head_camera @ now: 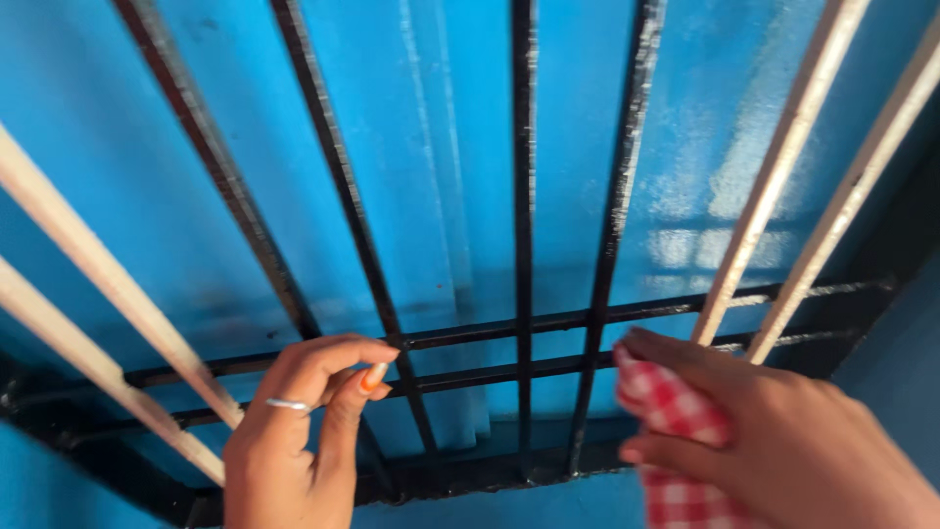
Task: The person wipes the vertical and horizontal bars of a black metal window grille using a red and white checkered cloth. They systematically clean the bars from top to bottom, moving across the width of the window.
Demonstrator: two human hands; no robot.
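Blue painted sheet (pixel 441 147) fills the background behind a window grille of black bars (pixel 524 196), with some pale bars (pixel 783 157) at both sides. A red and white checked cloth (pixel 671 402) is low on the right, pressed near the place where one upright black bar meets the upper cross bar (pixel 490 333). The right hand (pixel 774 431) has its grip closed around this cloth, fingers wrapped over the top of it. The left hand (pixel 304 421) wears a ring (pixel 289 404); its grip is half open, the thumb and fingers curled close to a slanting black bar but holding nothing, as far as I can see. In my judgement, the cloth could catch on a rough joint of the bars and slip from the fingers. The black paint looks worn and scratched, so hard rubbing may take off more flakes.
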